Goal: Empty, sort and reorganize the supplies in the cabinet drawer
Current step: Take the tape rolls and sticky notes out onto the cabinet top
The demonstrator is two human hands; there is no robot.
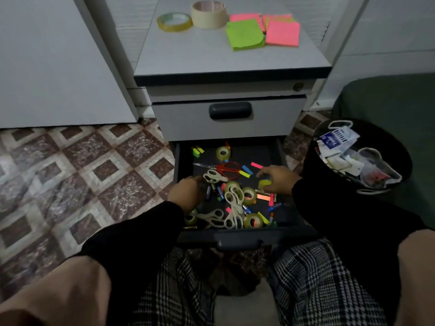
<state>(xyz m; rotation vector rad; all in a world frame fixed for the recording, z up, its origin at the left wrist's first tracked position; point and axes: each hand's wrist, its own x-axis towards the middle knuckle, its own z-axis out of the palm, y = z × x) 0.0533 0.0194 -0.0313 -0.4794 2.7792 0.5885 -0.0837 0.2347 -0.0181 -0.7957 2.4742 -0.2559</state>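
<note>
The head view looks down at a gray cabinet [231, 67] with its bottom drawer [235, 236] pulled out toward the person's knees. Both hands are down inside it. The left hand [186, 192] sits at the left side, its fingers curled by the handles of a pair of white scissors [213, 176] — I cannot tell if it really grips them. The right hand [276, 178] has its fingers bent round a small yellow tape roll [264, 184].

The drawer is a jumble: red scissors [226, 169] near the middle, more white scissors [235, 205] toward the front, clear tape rolls [222, 152], little colored sticky flags [247, 170] and some pens [274, 205].

On top of the cabinet sit a thin tape roll [174, 21] touching a fat masking tape roll [209, 14] — and beside them green sticky notes [244, 34] and pink sticky notes [282, 32]. A black trash bin [313, 165] full of paper scraps stands to the right of the drawer.
</note>
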